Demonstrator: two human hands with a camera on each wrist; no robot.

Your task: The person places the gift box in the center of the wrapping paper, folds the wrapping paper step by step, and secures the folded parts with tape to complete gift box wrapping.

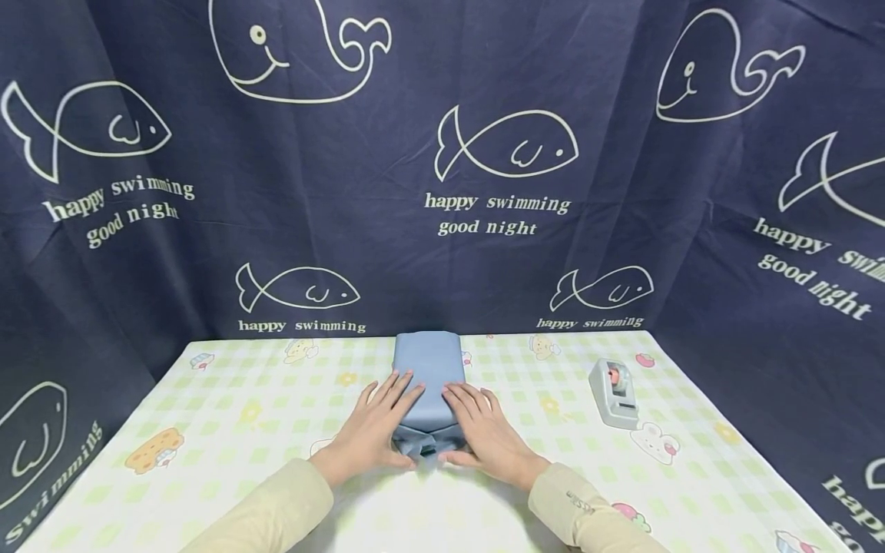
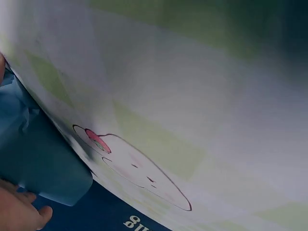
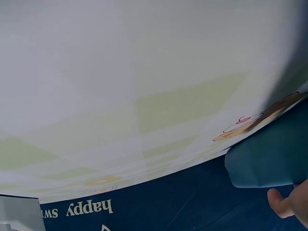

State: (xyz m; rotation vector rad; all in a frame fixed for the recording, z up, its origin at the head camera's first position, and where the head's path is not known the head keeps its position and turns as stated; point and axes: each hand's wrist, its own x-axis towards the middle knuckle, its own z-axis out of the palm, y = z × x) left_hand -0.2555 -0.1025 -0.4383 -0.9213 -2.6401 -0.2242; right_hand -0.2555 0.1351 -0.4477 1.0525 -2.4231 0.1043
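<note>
A box-shaped package (image 1: 429, 369) in blue-grey wrapping paper lies lengthwise on the table. Its near end shows crumpled, loosely gathered paper (image 1: 408, 445) around a small dark gap. My left hand (image 1: 373, 426) rests along the package's left side, fingertips on the top edge and thumb by the near end. Mirroring it, my right hand (image 1: 487, 430) lies along the right side with its fingers stretched onto the top. In the left wrist view the blue paper (image 2: 43, 154) appears at the left, with fingertips (image 2: 21, 209) against it. The right wrist view catches the package's far corner (image 3: 264, 159) beside a fingertip.
A grey tape dispenser (image 1: 615, 395) with a reddish core stands to the right of the package. The table wears a white and green checked cloth (image 1: 263, 430) with cartoon prints. Dark blue curtains (image 1: 387, 230) with fish drawings rise behind and at both sides.
</note>
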